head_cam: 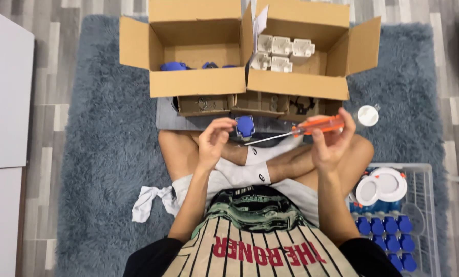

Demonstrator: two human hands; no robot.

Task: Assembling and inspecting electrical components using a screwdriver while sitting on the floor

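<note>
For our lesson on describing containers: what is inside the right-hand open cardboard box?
Inside the right-hand open brown cardboard box, five white square plastic housings lie clustered at its left side. The near wall hides the box floor closest to the person, so anything lying there cannot be seen.
</note>
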